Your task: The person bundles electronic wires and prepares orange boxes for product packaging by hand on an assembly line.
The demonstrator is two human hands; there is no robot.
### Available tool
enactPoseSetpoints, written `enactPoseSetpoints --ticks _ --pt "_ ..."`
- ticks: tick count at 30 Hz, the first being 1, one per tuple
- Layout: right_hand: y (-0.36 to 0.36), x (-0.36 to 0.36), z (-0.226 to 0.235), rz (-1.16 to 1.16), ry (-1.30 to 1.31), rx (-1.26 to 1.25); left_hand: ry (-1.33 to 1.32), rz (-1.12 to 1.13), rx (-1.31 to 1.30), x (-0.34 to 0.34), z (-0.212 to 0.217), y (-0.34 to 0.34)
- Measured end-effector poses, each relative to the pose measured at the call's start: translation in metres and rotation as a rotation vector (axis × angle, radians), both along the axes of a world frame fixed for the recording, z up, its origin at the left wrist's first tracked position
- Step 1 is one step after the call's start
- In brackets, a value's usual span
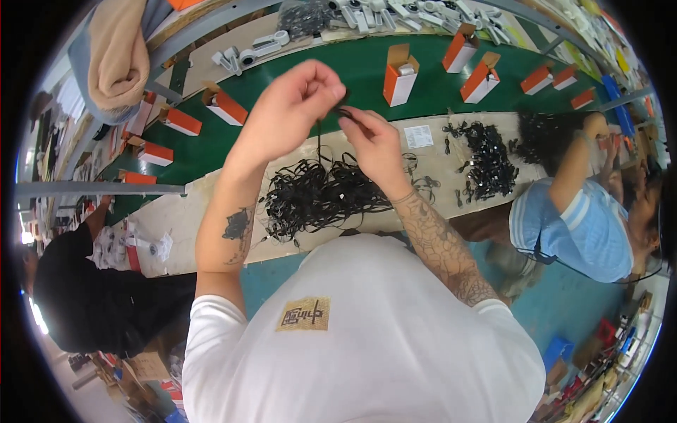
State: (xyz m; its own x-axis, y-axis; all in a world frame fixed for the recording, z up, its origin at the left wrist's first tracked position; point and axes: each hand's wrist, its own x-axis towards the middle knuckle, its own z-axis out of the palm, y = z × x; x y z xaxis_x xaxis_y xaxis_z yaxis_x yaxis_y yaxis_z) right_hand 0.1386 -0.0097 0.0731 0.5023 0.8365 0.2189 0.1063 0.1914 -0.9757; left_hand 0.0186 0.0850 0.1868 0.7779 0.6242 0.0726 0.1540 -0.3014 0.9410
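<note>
My left hand (pixel 293 113) is raised over the worktable, its fingers curled and pinching a thin black cord (pixel 319 141). Close by on the right, my right hand (pixel 374 144) also pinches this cord between thumb and fingers. The cord hangs from between my hands toward a tangled pile of black cords (pixel 324 194) on the table just below. Whether it still joins the pile I cannot tell. Its upper end is partly hidden by my fingers.
Open orange-and-white boxes (pixel 400 81) stand along a green conveyor belt (pixel 303 67). White handheld devices (pixel 381 15) lie beyond it. A heap of small black cables (pixel 486 158) sits right of my pile. Co-workers (pixel 578 218) flank me on both sides. A metal bar (pixel 99 189) crosses at left.
</note>
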Motion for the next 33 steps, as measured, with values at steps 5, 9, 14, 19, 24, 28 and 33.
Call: enactPoseSetpoints --ticks 5,9,14,19,24,28,33 --pt "-0.013 -0.007 0.029 0.537 0.277 -0.263 -0.357 0.184 -0.132 -0.001 0.038 0.013" --pt "-0.035 0.000 0.040 0.724 0.512 -0.303 -0.455 0.377 -0.187 -0.009 0.023 0.038" --pt "-0.053 0.010 0.047 0.704 0.670 -0.304 -0.202 0.446 -0.280 -0.017 -0.057 0.047" --pt "-0.054 0.020 0.062 0.586 0.597 -0.242 -0.208 0.262 -0.556 -0.009 -0.145 0.003" --pt "-0.040 0.021 0.069 0.293 0.527 -0.209 -0.485 -0.078 -1.386 0.001 -0.138 -0.068" --pt "-0.039 0.029 0.060 -0.173 -0.055 -0.109 -0.357 -0.226 -1.346 -0.025 -0.123 -0.073" --pt "-0.063 0.045 0.034 0.146 -0.580 -0.398 -0.198 0.038 -0.553 -0.041 -0.100 -0.046"
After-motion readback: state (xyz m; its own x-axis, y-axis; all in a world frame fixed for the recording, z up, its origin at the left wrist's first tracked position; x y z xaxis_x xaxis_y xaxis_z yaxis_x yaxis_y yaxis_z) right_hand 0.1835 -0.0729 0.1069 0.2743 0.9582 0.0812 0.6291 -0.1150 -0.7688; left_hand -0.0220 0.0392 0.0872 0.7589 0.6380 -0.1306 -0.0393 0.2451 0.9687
